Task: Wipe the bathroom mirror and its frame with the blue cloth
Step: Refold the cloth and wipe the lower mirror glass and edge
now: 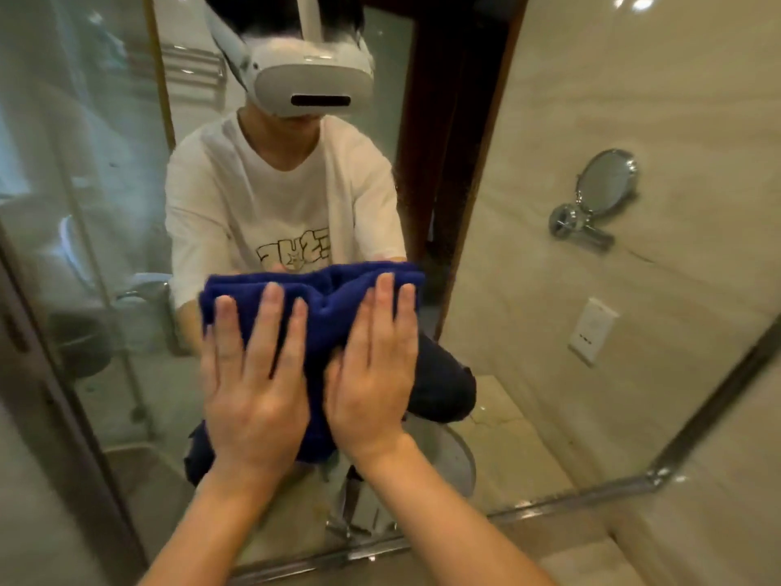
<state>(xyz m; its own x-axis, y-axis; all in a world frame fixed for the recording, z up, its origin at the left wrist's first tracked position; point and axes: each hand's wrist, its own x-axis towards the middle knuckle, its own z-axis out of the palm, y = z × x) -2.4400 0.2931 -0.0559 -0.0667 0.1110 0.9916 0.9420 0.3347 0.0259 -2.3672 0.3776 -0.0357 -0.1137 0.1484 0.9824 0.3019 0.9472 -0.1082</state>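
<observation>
A folded blue cloth [325, 306] lies flat against the glass of the large bathroom mirror [549, 289], near its lower middle. My left hand [253, 382] and my right hand [372, 374] press side by side on the cloth, palms flat and fingers pointing up. The cloth's top edge and middle fold show above and between my hands; its lower part is hidden under my palms. The mirror's metal frame [570, 496] runs along the bottom edge, up the right side [718, 399] and up the left side [25, 315].
The mirror reflects a person in a white T-shirt with a white headset, a dark wooden door frame [448, 162], a glass shower partition [84, 205], a round chrome wall mirror [604, 184] and a wall socket [591, 332]. Beige marble wall [718, 522] borders the frame at right.
</observation>
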